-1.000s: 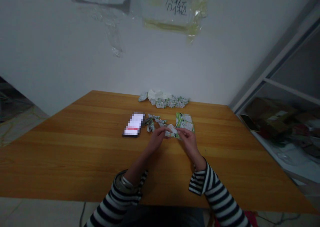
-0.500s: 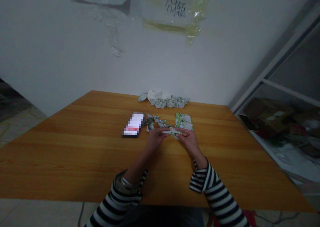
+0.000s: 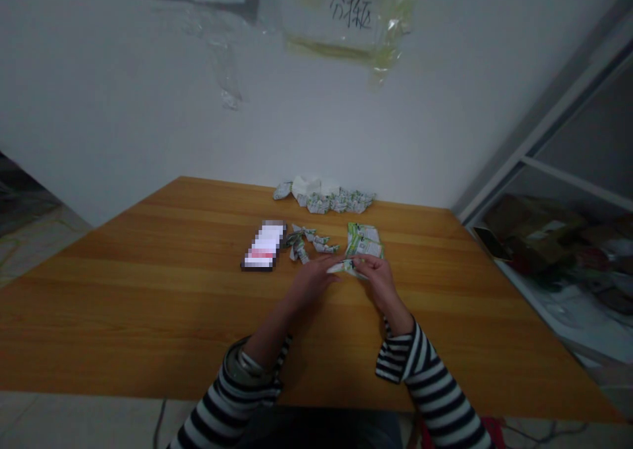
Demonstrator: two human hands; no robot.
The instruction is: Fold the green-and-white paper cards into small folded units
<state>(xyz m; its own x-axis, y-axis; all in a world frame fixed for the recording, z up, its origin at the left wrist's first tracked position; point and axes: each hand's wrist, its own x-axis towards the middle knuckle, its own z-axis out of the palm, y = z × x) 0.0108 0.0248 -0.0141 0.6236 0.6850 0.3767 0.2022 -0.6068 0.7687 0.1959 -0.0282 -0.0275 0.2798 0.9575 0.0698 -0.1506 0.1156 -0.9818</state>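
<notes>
My left hand (image 3: 311, 279) and my right hand (image 3: 376, 279) meet over the wooden table (image 3: 148, 304), both pinching a small green-and-white printed paper piece (image 3: 345, 266) between their fingertips. The piece is partly folded and lies low, close to the tabletop. Just behind my right hand lies a flat stack of the same printed paper (image 3: 364, 239). Several small folded paper shapes (image 3: 306, 241) sit just beyond my left hand. Both arms wear black-and-white striped sleeves.
A phone (image 3: 264, 254) lies left of the folded shapes. A row of more folded and crumpled paper pieces (image 3: 324, 197) runs along the table's far edge by the white wall. A metal shelf (image 3: 558, 238) with clutter stands at the right.
Both hands have stayed together over the same spot, working the paper piece; it has gone from raised between the fingers to flatter and lower near the table.
</notes>
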